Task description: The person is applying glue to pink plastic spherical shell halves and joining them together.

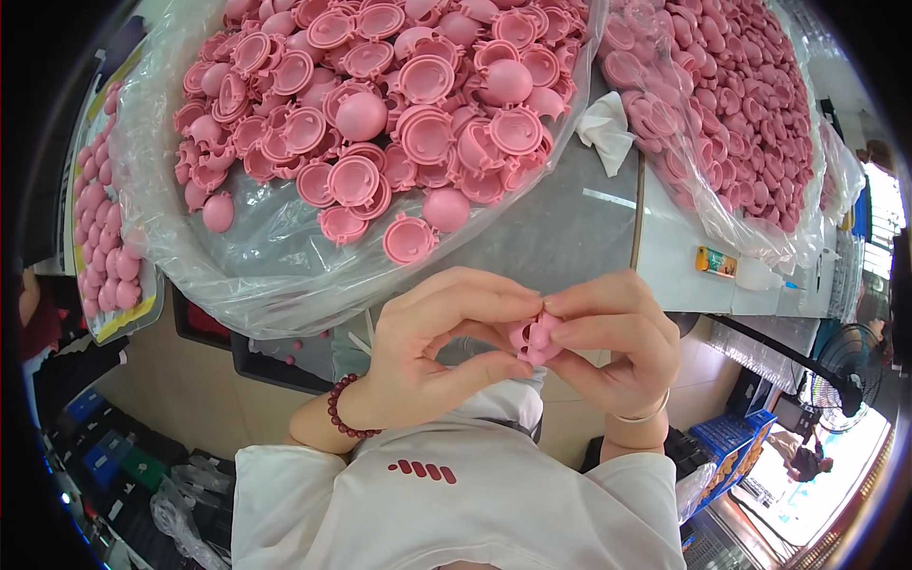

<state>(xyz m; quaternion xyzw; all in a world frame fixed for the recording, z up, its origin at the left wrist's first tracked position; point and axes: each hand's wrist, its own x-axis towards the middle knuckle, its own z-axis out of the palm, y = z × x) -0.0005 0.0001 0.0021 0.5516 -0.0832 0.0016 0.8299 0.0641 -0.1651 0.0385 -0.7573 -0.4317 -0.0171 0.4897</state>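
Between my two hands, close in front of my chest, is a small pink plastic piece (pixel 536 340) with cut-out openings. The fingertips of my left hand (pixel 439 344) pinch its left side, a dark red bead bracelet on that wrist. Fingers and thumb of my right hand (pixel 616 344) press on its right side; a pale bangle circles this wrist. Beyond my hands, many pink half-sphere shells (pixel 409 238) with rims and small tabs lie heaped on a clear plastic sheet (pixel 285 285). Some show their hollow side, others the rounded one.
A second heap of pink pieces (pixel 731 114) lies in clear plastic at the right. Between the heaps is a crumpled white tissue (pixel 606 131) on the grey table (pixel 608 209). An orange-and-green box (pixel 715 262) and a small white bottle (pixel 758 275) stand right. Pink balls (pixel 106 228) fill a tray at left.
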